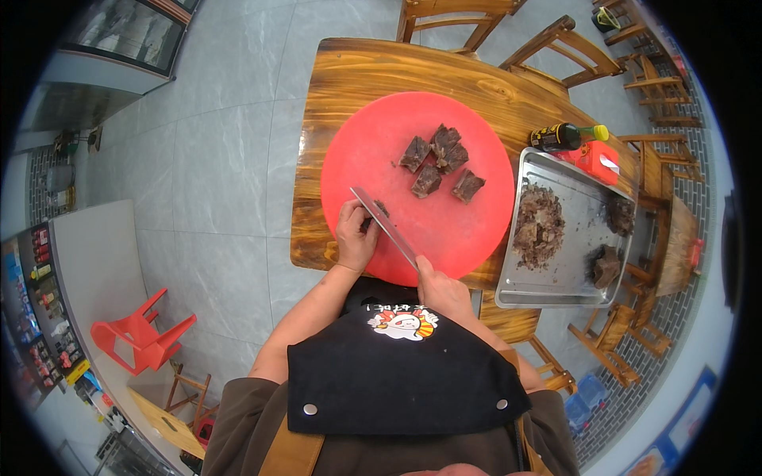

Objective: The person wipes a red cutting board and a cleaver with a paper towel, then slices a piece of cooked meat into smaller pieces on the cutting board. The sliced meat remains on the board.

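My right hand (442, 289) grips the handle of a kitchen knife (386, 225), whose blade slants up and left across the board. Beside the blade, the curled fingers of my left hand (357, 235) hold a dark piece of cooked meat (367, 224), mostly hidden by the fingers. A small slice (381, 207) lies on the far side of the blade. Both hands are over the near left part of a round red cutting board (357, 143). Several chunks of brown cooked meat (426, 181) rest toward the board's upper middle.
The board sits on a wooden table (357, 65). To the right is a metal tray (476, 300) with chopped meat (539, 226) and larger chunks (606, 266). Behind it stand a dark bottle with a yellow cap (556, 137) and a red tissue box (595, 160). Wooden chairs (565, 53) surround the table.
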The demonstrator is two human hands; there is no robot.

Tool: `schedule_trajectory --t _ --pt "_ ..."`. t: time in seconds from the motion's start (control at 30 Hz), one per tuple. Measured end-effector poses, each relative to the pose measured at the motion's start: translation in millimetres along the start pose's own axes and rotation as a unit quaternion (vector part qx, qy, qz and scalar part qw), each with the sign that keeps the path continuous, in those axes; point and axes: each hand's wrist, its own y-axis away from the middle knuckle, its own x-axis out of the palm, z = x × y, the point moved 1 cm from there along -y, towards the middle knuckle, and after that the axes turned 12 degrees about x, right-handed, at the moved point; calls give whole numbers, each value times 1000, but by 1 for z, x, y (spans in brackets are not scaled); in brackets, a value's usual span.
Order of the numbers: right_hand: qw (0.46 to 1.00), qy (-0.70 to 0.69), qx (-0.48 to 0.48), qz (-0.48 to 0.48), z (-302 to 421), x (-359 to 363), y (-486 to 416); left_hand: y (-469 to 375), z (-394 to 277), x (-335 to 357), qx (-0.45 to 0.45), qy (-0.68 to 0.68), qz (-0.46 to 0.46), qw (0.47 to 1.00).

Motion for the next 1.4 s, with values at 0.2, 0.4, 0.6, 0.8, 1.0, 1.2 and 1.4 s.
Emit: schedule_trajectory --t 0.2,0.4,0.6,0.8,1.0,1.2,1.4 --pt "999 16 10 34 2 -9 4 -2 -2 0 20 -24 0 1000" --pt "997 14 27 68 12 -13 -4 -5 -6 -1 13 -21 8 1000" --pt "998 9 25 58 17 -12 -11 -7 -4 -1 35 -33 9 999" --pt "999 -13 -38 -4 13 -4 -24 -3 2 0 23 -27 7 999" --pt "997 -38 -61 -12 11 3 -37 -1 4 1 34 -21 0 999" --pt "999 -24 -29 22 5 -8 -18 -2 3 1 43 -21 0 999" --pt "999 -21 -34 20 8 -11 -24 -3 3 1 50 -23 -3 998"
